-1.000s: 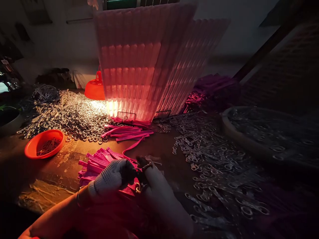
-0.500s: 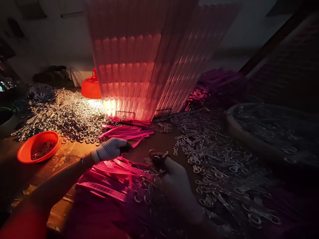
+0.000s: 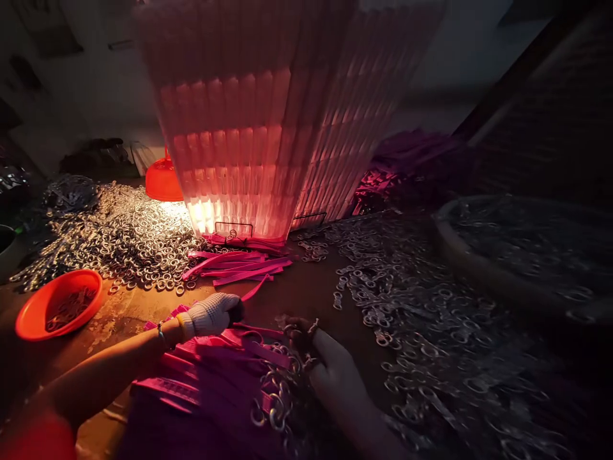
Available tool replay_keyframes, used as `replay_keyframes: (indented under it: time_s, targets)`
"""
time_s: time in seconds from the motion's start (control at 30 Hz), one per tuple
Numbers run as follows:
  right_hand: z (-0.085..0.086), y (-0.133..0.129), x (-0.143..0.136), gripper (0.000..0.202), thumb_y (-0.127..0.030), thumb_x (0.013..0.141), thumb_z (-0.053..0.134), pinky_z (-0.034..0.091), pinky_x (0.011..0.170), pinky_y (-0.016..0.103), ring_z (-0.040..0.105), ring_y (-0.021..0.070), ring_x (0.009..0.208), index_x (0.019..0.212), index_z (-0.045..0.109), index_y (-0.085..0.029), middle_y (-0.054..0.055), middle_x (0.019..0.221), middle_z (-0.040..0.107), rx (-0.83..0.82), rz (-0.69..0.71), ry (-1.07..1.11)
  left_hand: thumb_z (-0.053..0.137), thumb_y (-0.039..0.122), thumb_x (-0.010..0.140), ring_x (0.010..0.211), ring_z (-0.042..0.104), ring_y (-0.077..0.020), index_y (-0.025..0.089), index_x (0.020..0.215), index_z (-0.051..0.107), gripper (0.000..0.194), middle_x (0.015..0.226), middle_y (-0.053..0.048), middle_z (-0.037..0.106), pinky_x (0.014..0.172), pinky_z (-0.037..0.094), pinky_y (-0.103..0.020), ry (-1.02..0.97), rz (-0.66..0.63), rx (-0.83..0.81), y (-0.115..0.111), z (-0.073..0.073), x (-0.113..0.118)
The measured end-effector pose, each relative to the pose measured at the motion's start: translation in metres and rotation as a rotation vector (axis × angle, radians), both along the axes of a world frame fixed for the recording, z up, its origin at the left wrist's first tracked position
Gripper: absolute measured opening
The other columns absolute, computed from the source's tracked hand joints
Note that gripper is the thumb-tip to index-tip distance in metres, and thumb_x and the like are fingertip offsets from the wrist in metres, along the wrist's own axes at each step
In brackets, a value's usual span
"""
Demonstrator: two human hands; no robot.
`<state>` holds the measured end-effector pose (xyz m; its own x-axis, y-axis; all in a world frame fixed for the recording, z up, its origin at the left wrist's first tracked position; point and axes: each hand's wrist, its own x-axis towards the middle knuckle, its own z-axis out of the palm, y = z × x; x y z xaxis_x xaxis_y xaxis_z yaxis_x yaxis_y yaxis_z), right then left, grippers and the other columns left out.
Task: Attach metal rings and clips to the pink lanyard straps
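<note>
My left hand, in a white dotted glove with dark fingertips, is closed on a pink strap whose end sticks out to the upper right. My right hand is in shadow, its fingers curled around metal hooks. Below both hands lies a heap of pink straps, with metal rings and clasps at its right side. More pink straps lie flat beyond my left hand.
Metal clasps are piled under a red lamp. A red bowl stands at left. Clear ribbed plastic sheets stand upright behind. Loose clasps spread at right beside a large basin.
The view has shifted slightly, so the lamp and bowl sit further left. My left hand appears a little lower, still closed on the strap. My right hand's fingers have turned slightly around the metal pieces.
</note>
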<state>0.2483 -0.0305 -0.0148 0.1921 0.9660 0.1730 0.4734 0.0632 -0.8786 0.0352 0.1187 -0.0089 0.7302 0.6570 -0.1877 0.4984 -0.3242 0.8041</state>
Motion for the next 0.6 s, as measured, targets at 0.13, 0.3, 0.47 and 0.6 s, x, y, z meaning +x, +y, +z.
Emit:
replay_keyframes:
  time_s: [0.13,0.3,0.47,0.6]
  targets:
    - [0.017,0.001,-0.017,0.034,-0.016,0.084,0.045,0.049,0.083,0.032,0.064,0.0214,0.098,0.109,0.068,-0.021,0.007,0.105,0.072,0.043,0.111,-0.124,0.050,0.039,0.090,0.034,0.031,-0.0054,0.015,0.092,0.058,0.025,0.058,0.002,0.055,0.035,0.024,-0.020,-0.208,0.148,-0.413,-0.037,0.029,-0.006]
    - [0.037,-0.002,-0.039,0.024,-0.005,0.073,0.047,0.037,0.067,0.027,0.058,0.0179,0.075,0.081,0.065,-0.019,0.006,0.081,0.068,0.048,0.113,-0.536,0.055,0.050,0.089,0.033,0.028,-0.0051,0.018,0.072,0.050,0.037,0.044,0.007,0.038,0.034,0.020,-0.019,-0.367,0.299,-0.581,-0.081,0.040,-0.003]
    - [0.033,-0.011,-0.049,0.016,-0.004,0.066,0.054,0.023,0.060,0.033,0.049,0.0175,0.064,0.067,0.059,-0.019,0.006,0.071,0.062,0.222,0.052,-0.911,0.049,0.041,0.091,0.040,0.035,-0.0078,0.018,0.070,0.051,0.031,0.051,0.004,0.044,0.039,0.026,-0.021,-0.259,0.238,-0.386,-0.099,0.039,-0.006]
    - [0.026,-0.022,-0.052,0.019,-0.001,0.065,0.052,0.020,0.060,0.035,0.044,0.0182,0.062,0.063,0.056,-0.020,0.007,0.067,0.059,0.369,0.060,-1.057,0.054,0.024,0.086,0.061,0.046,-0.0113,0.016,0.068,0.057,0.020,0.065,-0.001,0.057,0.056,0.034,-0.023,-0.191,0.082,0.033,-0.107,0.031,-0.008]
